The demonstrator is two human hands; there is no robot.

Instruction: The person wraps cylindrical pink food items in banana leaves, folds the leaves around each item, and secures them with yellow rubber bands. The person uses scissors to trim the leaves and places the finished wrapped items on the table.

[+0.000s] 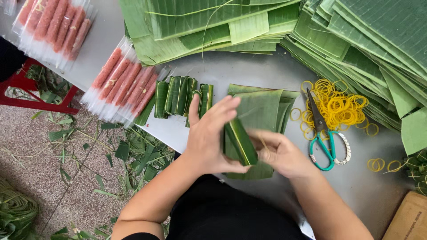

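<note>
Item: one small roll wrapped in dark green banana leaf (240,142), with a pale midrib stripe along its length, held just above a short stack of cut green leaf squares (260,109) near the front edge of the grey metal table (249,71). Left hand (209,140): fingers extended and pressed together along the roll's left side, thumb tucked beneath its lower end. Right hand (278,153): fingers curled, thumb and forefinger pinching the roll's right edge; a thin yellow band seems stretched across these fingers, though this is too fine to confirm. Adjacent stock: a row of finished green leaf-wrapped rolls (182,95) standing side by side towards the table's left edge; beside them, pink meat sticks in clear plastic sleeves (122,84), with a second batch of the same (53,26) at the far left corner. Large piles of flat green banana leaves (356,44) along the far edge and right side. A loose heap of yellow rubber bands (340,106) right of the leaf squares, teal-handled scissors (322,138) lying on it. Handling note, as a judgement: the wrap will likely hold best if the left hand keeps the leaf taut and the overlap flat against the roll while the right hand secures it, without splitting the leaf along its grain.
</note>
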